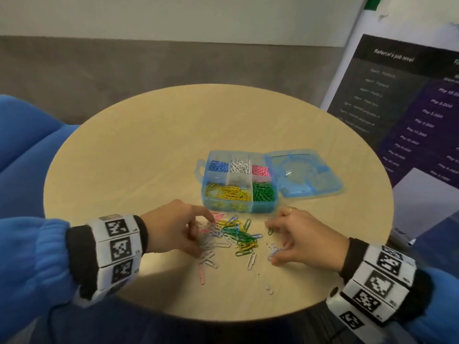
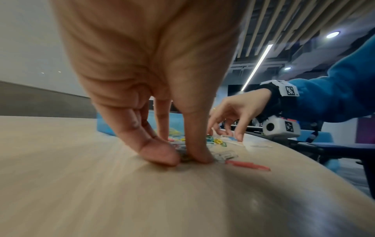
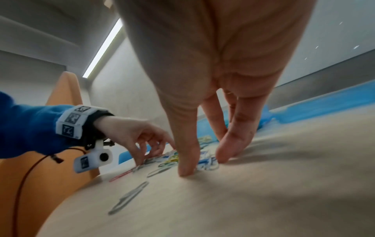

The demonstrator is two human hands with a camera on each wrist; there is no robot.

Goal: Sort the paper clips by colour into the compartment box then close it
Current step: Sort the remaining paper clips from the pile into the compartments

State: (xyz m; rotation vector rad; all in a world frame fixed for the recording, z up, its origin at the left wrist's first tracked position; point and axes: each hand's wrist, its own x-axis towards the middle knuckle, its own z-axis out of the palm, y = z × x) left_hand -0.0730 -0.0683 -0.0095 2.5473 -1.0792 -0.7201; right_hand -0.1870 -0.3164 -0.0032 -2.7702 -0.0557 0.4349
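A clear blue compartment box (image 1: 258, 207) stands open on the round table, its lid (image 1: 305, 172) lying flat to the right. Its sections hold blue (image 1: 218, 166), white (image 1: 239, 166), pink (image 1: 260, 170), yellow (image 1: 228, 192) and green clips (image 1: 264, 191). A mixed pile of loose clips (image 1: 236, 235) lies in front of the box. My left hand (image 1: 198, 247) (image 2: 182, 158) pinches whitish clips at the pile's left edge between thumb and fingertip. On the pile's right, my right hand (image 1: 277, 254) (image 3: 202, 163) closes thumb and fingertip on a small bunch of blue and white clips (image 3: 208, 163).
Stray clips lie nearer me: a pink one (image 1: 202, 275) and white ones (image 1: 252, 260) (image 1: 265, 284). The table's front edge (image 1: 223, 319) is close behind them. A blue seat (image 1: 24, 145) stands at the left, and a printed board (image 1: 409, 108) leans at the right.
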